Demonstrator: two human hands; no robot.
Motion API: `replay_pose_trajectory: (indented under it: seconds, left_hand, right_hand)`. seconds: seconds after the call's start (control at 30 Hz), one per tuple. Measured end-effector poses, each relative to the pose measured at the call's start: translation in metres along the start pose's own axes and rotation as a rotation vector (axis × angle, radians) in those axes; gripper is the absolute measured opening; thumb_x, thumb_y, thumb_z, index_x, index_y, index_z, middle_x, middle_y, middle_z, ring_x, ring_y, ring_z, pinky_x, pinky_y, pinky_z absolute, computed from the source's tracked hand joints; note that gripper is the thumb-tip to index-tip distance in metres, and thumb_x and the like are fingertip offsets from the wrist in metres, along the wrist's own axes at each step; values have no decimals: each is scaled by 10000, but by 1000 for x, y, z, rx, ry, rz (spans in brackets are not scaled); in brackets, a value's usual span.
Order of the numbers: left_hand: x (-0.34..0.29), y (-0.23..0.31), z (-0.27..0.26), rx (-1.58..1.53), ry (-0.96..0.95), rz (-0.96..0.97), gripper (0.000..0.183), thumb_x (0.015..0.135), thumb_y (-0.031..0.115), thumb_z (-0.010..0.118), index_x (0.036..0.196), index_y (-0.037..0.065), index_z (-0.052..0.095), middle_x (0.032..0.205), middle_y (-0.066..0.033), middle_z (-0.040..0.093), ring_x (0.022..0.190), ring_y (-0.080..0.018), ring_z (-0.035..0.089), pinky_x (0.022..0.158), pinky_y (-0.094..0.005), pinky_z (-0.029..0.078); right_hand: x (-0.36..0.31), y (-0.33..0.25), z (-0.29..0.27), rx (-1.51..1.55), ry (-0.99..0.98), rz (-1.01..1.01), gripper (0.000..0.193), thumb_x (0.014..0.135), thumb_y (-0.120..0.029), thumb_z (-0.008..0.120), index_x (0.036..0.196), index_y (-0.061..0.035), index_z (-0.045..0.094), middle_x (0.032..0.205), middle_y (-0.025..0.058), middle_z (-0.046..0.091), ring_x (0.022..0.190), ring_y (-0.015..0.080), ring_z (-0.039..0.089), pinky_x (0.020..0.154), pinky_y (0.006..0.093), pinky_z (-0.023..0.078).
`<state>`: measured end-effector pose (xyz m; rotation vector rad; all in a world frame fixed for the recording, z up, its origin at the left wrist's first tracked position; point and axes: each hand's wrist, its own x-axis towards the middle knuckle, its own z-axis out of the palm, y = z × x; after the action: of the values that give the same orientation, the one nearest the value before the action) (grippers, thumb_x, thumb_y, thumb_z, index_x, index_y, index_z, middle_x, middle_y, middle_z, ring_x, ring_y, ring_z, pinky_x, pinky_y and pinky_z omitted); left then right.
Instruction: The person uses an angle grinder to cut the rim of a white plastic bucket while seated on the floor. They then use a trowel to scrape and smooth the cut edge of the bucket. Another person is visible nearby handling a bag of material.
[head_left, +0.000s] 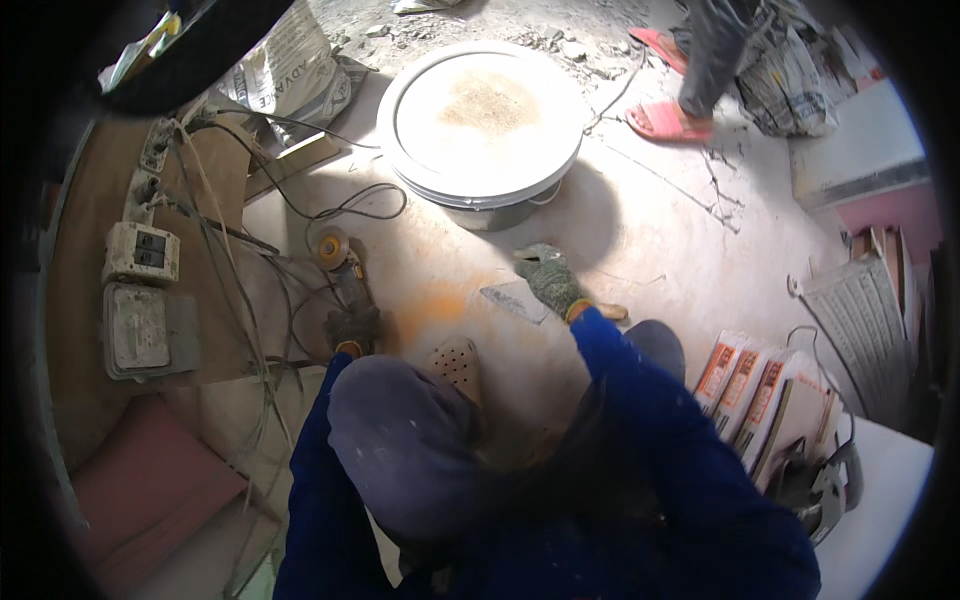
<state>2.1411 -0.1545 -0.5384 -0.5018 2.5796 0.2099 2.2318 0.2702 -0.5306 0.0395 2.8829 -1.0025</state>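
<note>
My left hand (pixel 352 328), in a dark glove, is closed around the body of an angle grinder (pixel 350 280). The grinder's round yellow-centred disc (pixel 330 248) points away from me, above the floor. My right hand (pixel 552 283), in a dark green glove with paler fingertips, is closed at the edge of a flat grey tile piece (pixel 514 300) low over the floor. The glove hides that edge, and its fingers are only partly visible. Orange dust (pixel 440 305) marks the floor between my hands.
A large white lidded bucket (pixel 480 120) stands ahead. Cables (pixel 290 200) run along the left past a socket box (pixel 140 252). Boxes (pixel 745 395) and a power tool (pixel 825 490) sit at the right. Another person's pink sandal (pixel 670 122) is at the far right, near rubble.
</note>
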Motion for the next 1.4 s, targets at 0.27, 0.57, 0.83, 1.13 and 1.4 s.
replay_pose_trajectory:
  seconds: [0.27, 0.57, 0.83, 1.13, 1.4]
  left_hand:
    - [-24, 40, -165, -195, -203, 916, 351, 1033, 309, 614, 1239, 29, 658, 1108, -130, 735, 1010, -258, 713, 858, -416, 590]
    - [-130, 236, -176, -1035, -616, 128, 914, 882, 585, 755, 1446, -53, 424, 1317, -342, 573, 1134, -388, 663, 1003, -560, 548]
    - [-98, 241, -95, -1669, -577, 310, 594, 945, 313, 767, 1361, 16, 463, 1309, -241, 494, 1193, -393, 572, 1059, -583, 521]
    - [-88, 214, -84, -1370, -915, 597, 618, 943, 295, 759, 1424, 16, 491, 1387, -211, 524, 1294, -368, 549, 1091, -545, 469]
    - [-81, 193, -74, -1023, -707, 897, 286, 958, 208, 732, 1181, 30, 706, 1089, -97, 722, 954, -195, 711, 832, -354, 617]
  right_hand:
    - [-49, 21, 1, -432, -400, 597, 460, 934, -305, 623, 1349, -106, 617, 1395, 122, 616, 1333, 287, 579, 1097, 521, 415]
    - [-79, -6, 41, 18, -93, 279, 361, 961, -334, 566, 1055, -22, 723, 1101, 209, 726, 1039, 406, 684, 941, 480, 532]
    - [-53, -26, 80, 189, 52, 304, 594, 1015, -549, 492, 1213, -27, 697, 1199, 291, 681, 1149, 427, 645, 1010, 497, 491]
    - [-81, -79, 113, 96, 590, 71, 328, 921, -172, 657, 1218, -33, 647, 1205, 243, 664, 1066, 417, 657, 936, 506, 516]
    - [-67, -115, 94, 481, 486, 232, 305, 1012, -251, 616, 1194, -6, 626, 825, 108, 648, 724, 196, 634, 638, 355, 530]
